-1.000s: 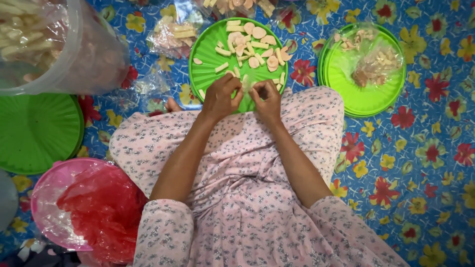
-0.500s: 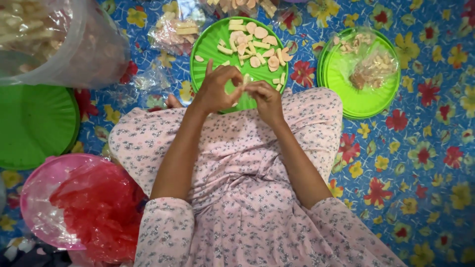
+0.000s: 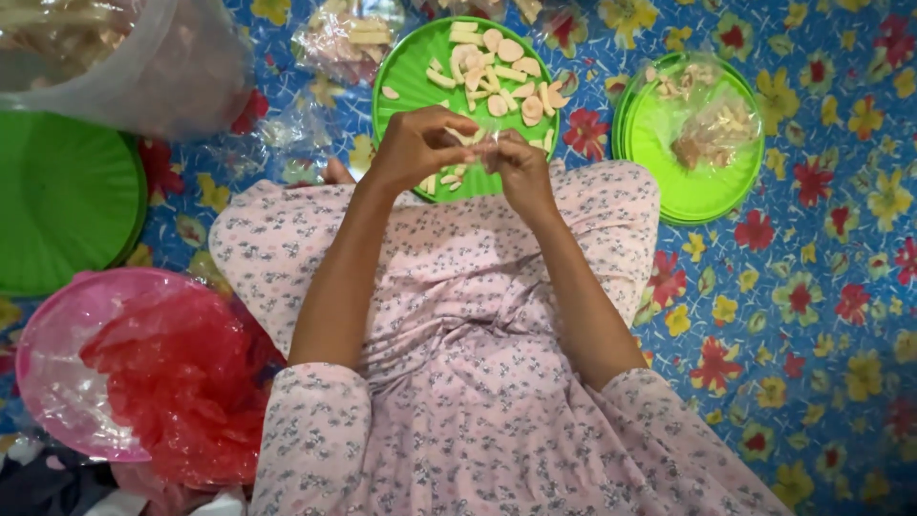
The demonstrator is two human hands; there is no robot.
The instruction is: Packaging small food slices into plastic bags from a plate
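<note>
Small clear bag point(image 3: 485, 145) sits pinched between left hand point(image 3: 413, 148) and right hand point(image 3: 521, 167), above the green plate's point(image 3: 406, 81) near edge. Keep both grips closed, work over the plate so cracker pieces point(image 3: 497, 72) can't spill.

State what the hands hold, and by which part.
Both hands, left and right, pinch a small clear bag between fingertips; the exact grip spot cannot be told.

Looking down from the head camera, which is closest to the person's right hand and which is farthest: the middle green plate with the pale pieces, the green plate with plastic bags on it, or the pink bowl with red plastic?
From the right hand:
1. Middle green plate, directly under the hand.
2. Green plate with bags, off to its right.
3. Pink bowl, far lower left, beside the person's lap.
</note>
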